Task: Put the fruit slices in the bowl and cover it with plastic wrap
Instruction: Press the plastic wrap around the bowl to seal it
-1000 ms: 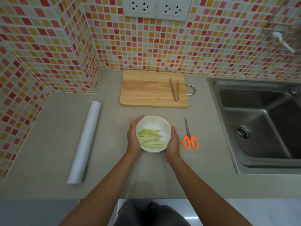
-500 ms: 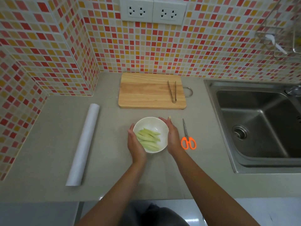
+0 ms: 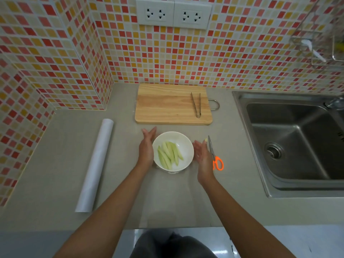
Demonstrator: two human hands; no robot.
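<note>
**Still uncovered – where the wrapping could slip up**

Leftmost on the worktop (image 3: 55, 164) lies the roll of plastic wrap (image 3: 95, 164), well apart from everything else and untouched. To my eye that is the first risk: nothing anchors the roll, so a one-handed tug at the film would likely drag or spin it instead of paying out a clean sheet, and thin film tends to cling to itself and bunch.

Next comes the left hand (image 3: 147, 148), flat and open with fingers straight, its palm against or just beside the left wall of the white bowl (image 3: 183, 140); I cannot tell whether it presses. The bowl stands on the worktop just in front of the wooden cutting board (image 3: 167, 104), and the pale green fruit slices (image 3: 169, 153) are already inside, lying side by side. So the filling step looks done and the covering not yet begun. A light bowl could skate or tip if one hand lets go with a push, or when film is pulled taut over the rim.

Right of the bowl, the right hand (image 3: 202, 155) is also spread open, holding nothing, a small gap between it and the rim. Touching or just beside its outer edge lie the orange-handled scissors (image 3: 214, 155) – a careless sweep could knock them toward the sink (image 3: 286, 142). Tongs (image 3: 196, 105) rest on the board, out of the way.
</note>
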